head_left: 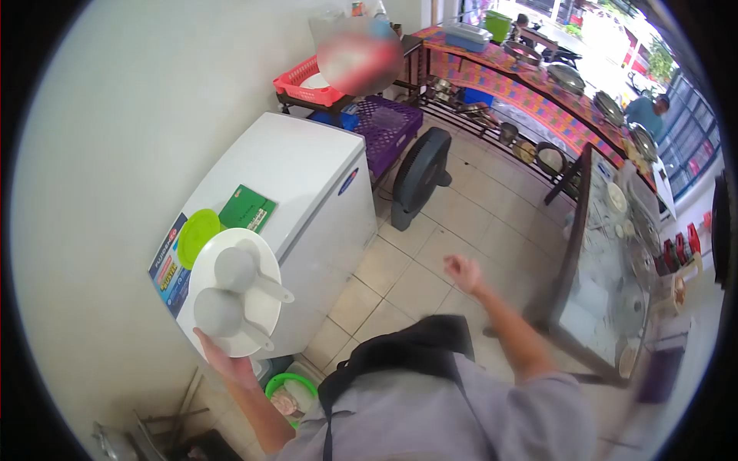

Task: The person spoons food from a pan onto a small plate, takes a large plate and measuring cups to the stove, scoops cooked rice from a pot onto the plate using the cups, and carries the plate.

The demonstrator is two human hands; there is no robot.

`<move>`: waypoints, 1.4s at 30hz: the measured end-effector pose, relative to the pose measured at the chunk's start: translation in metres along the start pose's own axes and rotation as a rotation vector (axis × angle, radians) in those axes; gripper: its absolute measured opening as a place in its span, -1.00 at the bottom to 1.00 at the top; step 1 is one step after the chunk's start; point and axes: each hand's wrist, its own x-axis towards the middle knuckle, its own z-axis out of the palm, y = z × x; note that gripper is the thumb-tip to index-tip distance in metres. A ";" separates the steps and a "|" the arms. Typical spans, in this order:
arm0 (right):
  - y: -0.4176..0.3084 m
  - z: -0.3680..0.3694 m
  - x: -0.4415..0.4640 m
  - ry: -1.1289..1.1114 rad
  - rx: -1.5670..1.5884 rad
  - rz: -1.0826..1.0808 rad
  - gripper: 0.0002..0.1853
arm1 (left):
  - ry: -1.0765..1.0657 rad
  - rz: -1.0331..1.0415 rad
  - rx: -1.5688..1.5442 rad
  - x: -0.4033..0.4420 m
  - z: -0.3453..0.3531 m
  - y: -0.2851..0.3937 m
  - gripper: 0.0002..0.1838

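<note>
My left hand [224, 361] grips the lower edge of a white oval plate [265, 250]. Two pale grey ladles or scoops [235, 269] with short handles lie on that plate, their handles pointing right. The plate is over the near left end of a white chest freezer [296, 165]. Beside it on the freezer lid are a lime green round lid or dish [198, 237] and a green booklet [247, 207]. My right hand [463, 273] is raised over the tiled floor, its fingers curled and touching nothing I can see.
A black fan [421, 177] stands right of the freezer. A glass-topped table [596, 296] is on the right. Beyond, a colourful cloth-covered counter [530, 77] holds covered dishes. A green basin [290, 384] sits low beside me. A person [647, 115] is at the far right.
</note>
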 end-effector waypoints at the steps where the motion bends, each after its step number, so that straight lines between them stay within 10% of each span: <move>1: -0.016 -0.015 0.050 0.049 -0.006 -0.026 -0.73 | 0.016 0.007 0.003 0.014 0.008 -0.009 -0.43; 13: -0.172 -0.092 0.708 0.534 -0.133 -0.690 -0.74 | 0.267 0.362 0.182 0.143 0.136 -0.112 -0.47; 14: -0.173 -0.085 0.751 0.441 -0.213 -0.653 -0.64 | 0.367 0.453 0.598 0.149 0.136 -0.117 -0.49; 19: -0.187 -0.048 0.871 0.116 -0.810 -0.385 -0.07 | 0.566 0.451 0.651 0.167 0.193 -0.129 -0.51; 21: -0.181 -0.041 0.897 0.078 -0.946 -0.391 0.06 | 0.562 0.219 0.017 0.170 0.185 -0.122 -0.50; 23: -0.103 -0.021 0.989 0.358 -0.715 -1.083 0.09 | 0.563 0.359 0.179 0.159 0.183 -0.135 -0.45; 35: -0.187 0.026 1.001 -0.056 -0.530 -0.732 -0.12 | 0.828 0.561 -0.185 0.115 0.213 -0.121 -0.42; 42: -0.232 -0.058 0.961 0.018 0.136 -0.350 -0.25 | 0.980 0.638 -0.219 0.021 0.172 -0.113 -0.40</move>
